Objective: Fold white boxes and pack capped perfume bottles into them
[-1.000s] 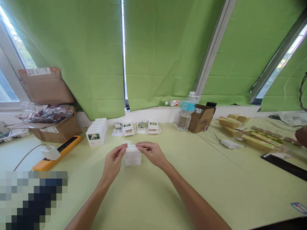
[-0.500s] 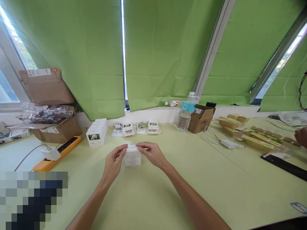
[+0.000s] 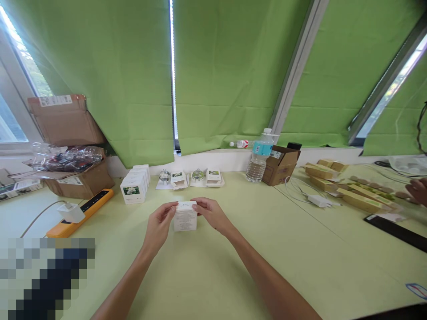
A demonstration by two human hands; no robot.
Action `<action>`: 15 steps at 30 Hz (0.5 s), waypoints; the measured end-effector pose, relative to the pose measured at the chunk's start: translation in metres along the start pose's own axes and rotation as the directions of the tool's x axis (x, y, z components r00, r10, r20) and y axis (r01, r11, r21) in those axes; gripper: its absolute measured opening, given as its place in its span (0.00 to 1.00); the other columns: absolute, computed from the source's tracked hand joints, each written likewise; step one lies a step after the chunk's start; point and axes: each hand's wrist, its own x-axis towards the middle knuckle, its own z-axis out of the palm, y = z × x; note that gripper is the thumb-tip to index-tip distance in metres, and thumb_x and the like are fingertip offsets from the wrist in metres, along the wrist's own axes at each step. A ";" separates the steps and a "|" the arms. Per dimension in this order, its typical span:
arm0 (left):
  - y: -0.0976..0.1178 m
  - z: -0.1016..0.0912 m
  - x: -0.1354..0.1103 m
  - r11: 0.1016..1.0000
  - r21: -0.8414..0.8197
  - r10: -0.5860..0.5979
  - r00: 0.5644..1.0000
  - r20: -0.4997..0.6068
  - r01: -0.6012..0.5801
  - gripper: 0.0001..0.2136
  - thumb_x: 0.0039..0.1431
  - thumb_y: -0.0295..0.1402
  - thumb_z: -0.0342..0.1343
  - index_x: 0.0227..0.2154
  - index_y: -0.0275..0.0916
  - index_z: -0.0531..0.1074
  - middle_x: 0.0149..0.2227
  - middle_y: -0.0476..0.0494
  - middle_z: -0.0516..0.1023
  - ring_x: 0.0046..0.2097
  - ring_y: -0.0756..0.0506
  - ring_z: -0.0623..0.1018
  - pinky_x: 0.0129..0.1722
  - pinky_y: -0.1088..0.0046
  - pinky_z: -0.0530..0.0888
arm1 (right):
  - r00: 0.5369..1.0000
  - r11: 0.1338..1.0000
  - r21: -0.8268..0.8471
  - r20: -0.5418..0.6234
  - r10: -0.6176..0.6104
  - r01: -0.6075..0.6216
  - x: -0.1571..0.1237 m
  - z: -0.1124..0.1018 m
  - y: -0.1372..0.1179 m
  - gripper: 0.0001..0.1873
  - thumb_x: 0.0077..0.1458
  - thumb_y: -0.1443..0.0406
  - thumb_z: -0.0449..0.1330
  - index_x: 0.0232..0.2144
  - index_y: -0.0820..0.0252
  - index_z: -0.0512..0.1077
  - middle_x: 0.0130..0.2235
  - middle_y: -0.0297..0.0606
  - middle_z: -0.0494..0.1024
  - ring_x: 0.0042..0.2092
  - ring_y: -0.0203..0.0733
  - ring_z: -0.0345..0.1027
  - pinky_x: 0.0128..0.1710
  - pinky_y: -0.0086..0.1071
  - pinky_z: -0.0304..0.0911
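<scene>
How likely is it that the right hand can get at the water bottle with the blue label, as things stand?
Likely yes, I think. The right hand would first have to let go of the white box, but no object stands between it and the water bottle.

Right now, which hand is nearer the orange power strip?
Left. The left hand holds the white box by its left side, nearer the orange power strip but apart from it; the right hand holds the box's right side, farther away.
</scene>
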 end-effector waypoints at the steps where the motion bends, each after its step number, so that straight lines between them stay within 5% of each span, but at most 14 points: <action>1: 0.000 0.000 0.000 1.000 -0.002 -0.007 1.000 0.000 0.007 0.15 0.56 0.41 0.53 0.41 0.39 0.74 0.43 0.42 0.78 0.44 0.44 0.76 0.43 0.69 0.72 | 1.000 1.000 0.020 0.004 0.010 -0.010 0.000 0.001 0.000 0.19 0.52 0.57 0.59 0.43 0.62 0.73 0.39 0.42 0.78 0.42 0.44 0.71 0.42 0.38 0.66; 9: 0.002 0.001 0.000 0.999 -0.027 -0.042 0.999 -0.016 0.042 0.16 0.56 0.41 0.53 0.44 0.39 0.72 0.45 0.41 0.77 0.45 0.43 0.76 0.43 0.68 0.72 | 0.999 0.998 0.050 -0.024 0.045 -0.044 -0.001 0.006 -0.005 0.18 0.50 0.56 0.59 0.41 0.60 0.74 0.36 0.39 0.78 0.40 0.44 0.71 0.41 0.36 0.65; 15: 0.000 0.001 0.000 0.997 -0.023 -0.073 0.996 -0.044 0.072 0.18 0.54 0.44 0.54 0.44 0.38 0.72 0.44 0.40 0.78 0.43 0.43 0.77 0.42 0.66 0.73 | 0.998 0.993 -0.105 0.031 0.047 -0.044 -0.002 -0.001 -0.004 0.22 0.53 0.50 0.55 0.38 0.61 0.74 0.36 0.39 0.77 0.40 0.44 0.70 0.37 0.34 0.66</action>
